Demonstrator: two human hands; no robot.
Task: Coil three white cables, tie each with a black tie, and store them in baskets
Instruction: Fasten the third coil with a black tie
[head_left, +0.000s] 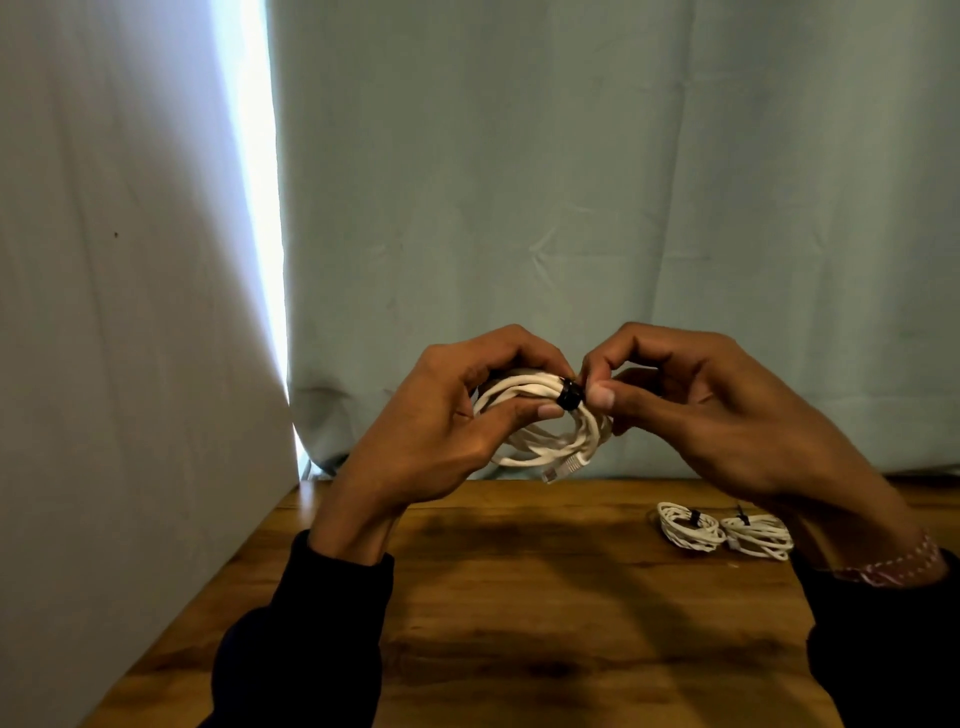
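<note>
I hold a coiled white cable (545, 441) up in the air above the wooden table (519, 623). My left hand (447, 415) grips the coil's left side, thumb pressed along its strands. A black tie (570, 395) is wrapped around the top of the coil. My right hand (691, 400) pinches that tie between thumb and fingertips. A clear plug end hangs at the bottom of the coil. Two more coiled white cables lie on the table at the right, one (688, 525) beside the other (761, 535), each bound with a black tie.
A pale curtain (571, 182) hangs behind the table, with a bright gap at its left edge. A plain wall (104, 312) runs along the table's left side. No basket is in view.
</note>
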